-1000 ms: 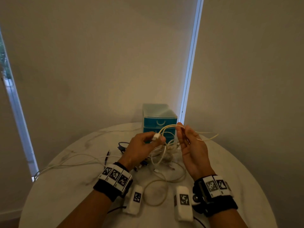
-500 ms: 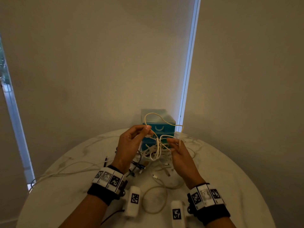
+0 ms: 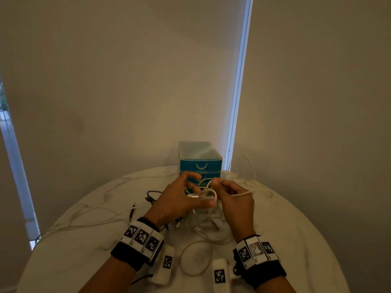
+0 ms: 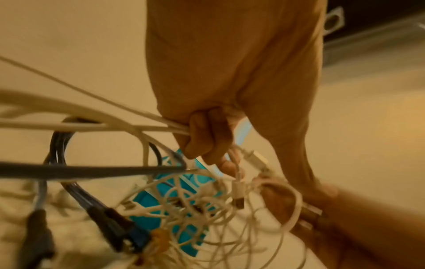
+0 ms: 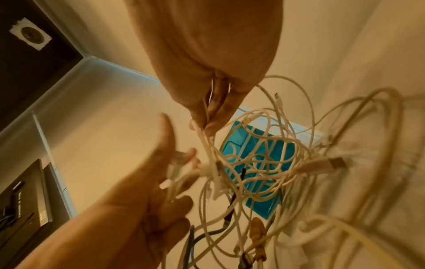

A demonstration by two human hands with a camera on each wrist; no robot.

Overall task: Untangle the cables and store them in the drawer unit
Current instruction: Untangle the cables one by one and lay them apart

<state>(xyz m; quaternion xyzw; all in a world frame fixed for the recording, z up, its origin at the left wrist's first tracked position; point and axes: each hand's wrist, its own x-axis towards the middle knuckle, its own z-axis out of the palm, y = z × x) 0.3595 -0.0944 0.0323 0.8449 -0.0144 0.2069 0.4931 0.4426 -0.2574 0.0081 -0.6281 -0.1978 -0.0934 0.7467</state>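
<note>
A tangle of white cables [image 3: 206,193] hangs between both hands, just in front of the teal drawer unit [image 3: 200,159] whose drawers are closed. My left hand [image 3: 196,193] curls its fingers [image 4: 207,142] round several white strands, and a white connector [image 4: 238,189] dangles below them. My right hand [image 3: 218,182] pinches one thin white strand [image 5: 207,123] between thumb and fingertips; that strand trails off to the right. Dark cables with black plugs [image 4: 108,222] hang in the same knot [image 5: 264,163]. The unit [image 5: 260,145] shows through the loops.
The round marble table [image 3: 296,240] holds a loose white cable loop [image 3: 196,259] near me, a long white cable [image 3: 84,218] running left to the edge, and a dark cable [image 3: 151,196] behind my left hand. Roller blinds stand close behind the unit.
The tall loop held up over the drawer unit has come down. Both hands have dropped lower and drawn together, and a strand now stretches out to the right of my right hand.
</note>
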